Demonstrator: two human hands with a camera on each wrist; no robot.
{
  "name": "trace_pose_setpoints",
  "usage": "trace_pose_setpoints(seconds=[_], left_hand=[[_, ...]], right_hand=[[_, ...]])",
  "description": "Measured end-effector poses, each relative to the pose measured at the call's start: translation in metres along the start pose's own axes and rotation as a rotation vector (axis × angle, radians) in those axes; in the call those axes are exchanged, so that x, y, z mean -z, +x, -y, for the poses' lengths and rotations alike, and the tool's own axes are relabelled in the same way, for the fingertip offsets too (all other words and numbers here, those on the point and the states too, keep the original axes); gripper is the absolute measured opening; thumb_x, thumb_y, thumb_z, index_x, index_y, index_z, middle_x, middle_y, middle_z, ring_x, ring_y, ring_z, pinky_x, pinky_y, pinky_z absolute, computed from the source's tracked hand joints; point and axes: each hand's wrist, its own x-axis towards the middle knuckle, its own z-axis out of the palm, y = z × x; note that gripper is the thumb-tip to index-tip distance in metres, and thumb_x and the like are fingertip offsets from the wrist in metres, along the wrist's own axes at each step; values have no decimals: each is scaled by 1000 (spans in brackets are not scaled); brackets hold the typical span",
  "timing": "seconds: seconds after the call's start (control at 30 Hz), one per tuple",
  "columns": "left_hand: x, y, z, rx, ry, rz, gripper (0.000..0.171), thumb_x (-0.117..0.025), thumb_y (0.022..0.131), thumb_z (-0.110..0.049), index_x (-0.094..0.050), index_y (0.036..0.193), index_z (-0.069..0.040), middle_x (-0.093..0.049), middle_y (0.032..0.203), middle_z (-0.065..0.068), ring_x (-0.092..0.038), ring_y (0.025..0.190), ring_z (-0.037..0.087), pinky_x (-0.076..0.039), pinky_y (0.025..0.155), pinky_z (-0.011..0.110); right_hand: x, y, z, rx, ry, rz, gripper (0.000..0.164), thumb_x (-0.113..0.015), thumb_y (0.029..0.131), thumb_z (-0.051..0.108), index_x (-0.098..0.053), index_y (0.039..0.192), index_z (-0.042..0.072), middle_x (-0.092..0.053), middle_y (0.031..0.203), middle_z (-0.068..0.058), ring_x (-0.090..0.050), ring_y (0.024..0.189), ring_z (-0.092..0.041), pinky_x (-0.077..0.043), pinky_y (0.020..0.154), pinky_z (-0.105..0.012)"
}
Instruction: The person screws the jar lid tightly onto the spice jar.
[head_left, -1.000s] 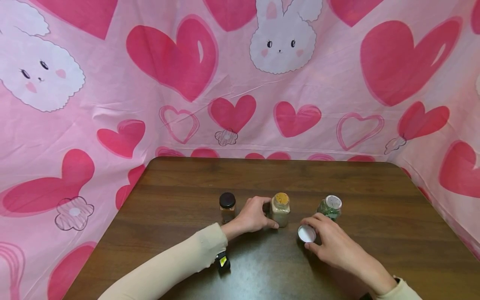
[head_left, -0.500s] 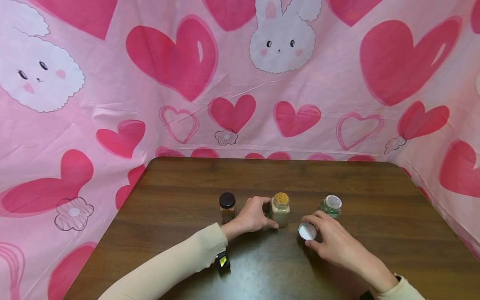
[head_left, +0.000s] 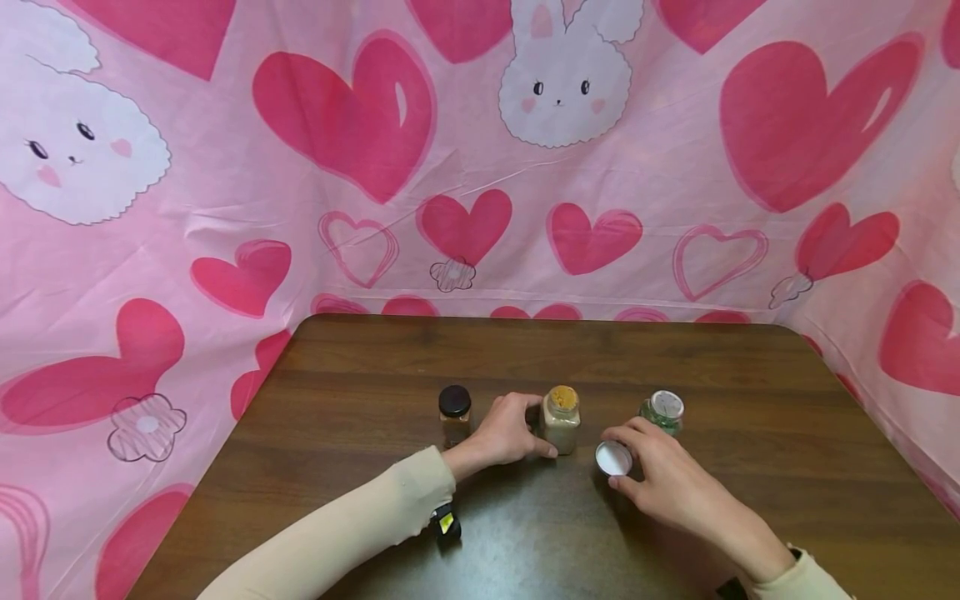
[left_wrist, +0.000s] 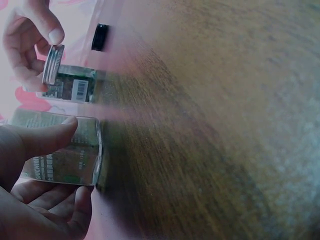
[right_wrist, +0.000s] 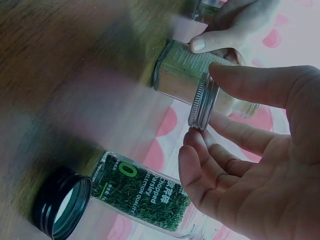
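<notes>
My left hand (head_left: 510,429) grips a square glass spice jar (head_left: 561,429) that stands upright on the table. Its mouth is uncapped and shows yellow-orange powder; the body looks paler. In the right wrist view, my right hand (right_wrist: 250,140) pinches a silver screw lid (right_wrist: 204,102) between thumb and fingertips. The lid's white inside faces up in the head view, held to the right of the jar and apart from it. Just behind the right hand stands a glass jar of chopped parsley (right_wrist: 142,192), partly hidden by the hand in the head view.
A jar with a black lid (head_left: 455,414) stands left of the gripped jar, near my left wrist. Beside the parsley jar a loose black lid (right_wrist: 60,202) lies on the wooden table (head_left: 525,350). Pink heart-patterned cloth (head_left: 465,167) hangs around the table.
My right hand and the silver lid have shifted very slightly away from me, toward the back of the table. The left hand and its jar stay in place.
</notes>
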Motion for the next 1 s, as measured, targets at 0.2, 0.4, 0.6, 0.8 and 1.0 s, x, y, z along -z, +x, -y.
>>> trace_pose_setpoints(seconds=[0.2, 0.4, 0.6, 0.8, 1.0], left_hand=[[1, 0, 0, -1, 1, 0, 67, -102, 69, -17, -73, 128, -9, -76, 115, -1, -68, 108, 13, -53, 94, 32], [1, 0, -1, -6, -8, 6, 67, -102, 69, -17, -73, 129, -9, -76, 117, 0, -68, 109, 14, -53, 95, 33], [1, 0, -1, -7, -11, 4, 69, -102, 69, -17, -72, 130, -9, -76, 117, 1, -68, 108, 14, -53, 94, 33], [1, 0, -1, -5, -17, 10, 68, -102, 69, -16, -72, 130, -9, -76, 118, 0, -68, 109, 14, -53, 94, 34], [2, 1, 0, -8, -13, 14, 67, -102, 69, -16, -73, 129, -9, -76, 117, 0, -68, 108, 13, -54, 95, 34]], right_hand=[[1, 2, 1, 7, 15, -7, 45, -92, 78, 5, -72, 118, 5, -64, 111, 0, -56, 88, -12, -51, 73, -31], [3, 6, 3, -3, 25, -2, 45, -92, 79, 6, -72, 120, 4, -64, 113, -1, -56, 88, -12, -51, 73, -31], [5, 8, 6, -12, 31, -3, 46, -91, 80, 6, -71, 121, 4, -64, 113, -1, -56, 88, -12, -52, 73, -32], [6, 9, 7, -19, 35, 1, 46, -91, 80, 6, -71, 122, 4, -64, 113, 0, -58, 89, -13, -52, 73, -33], [8, 11, 10, -23, 32, -3, 46, -91, 80, 6, -71, 122, 3, -64, 113, -1, -57, 89, -13, -52, 74, -33]])
